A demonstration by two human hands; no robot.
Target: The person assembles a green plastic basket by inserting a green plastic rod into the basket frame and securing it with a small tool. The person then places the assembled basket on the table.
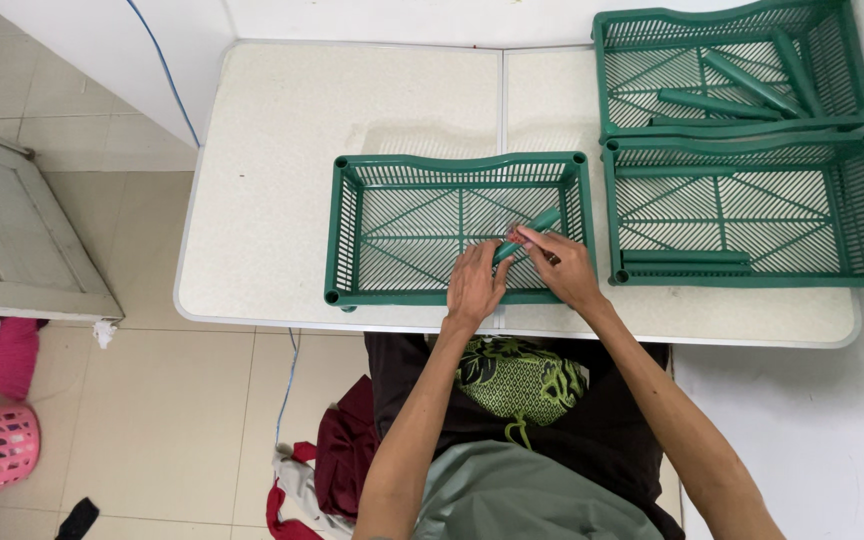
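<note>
Head view shows three green plastic baskets with slatted sides on a white table (282,150), and in the nearest basket (457,228) the left hand (474,285) and right hand (564,265) pinch one round green tube (537,225) above its bottom.

Single head view, steep downward, table (282,150) near, mid-frame.
</note>
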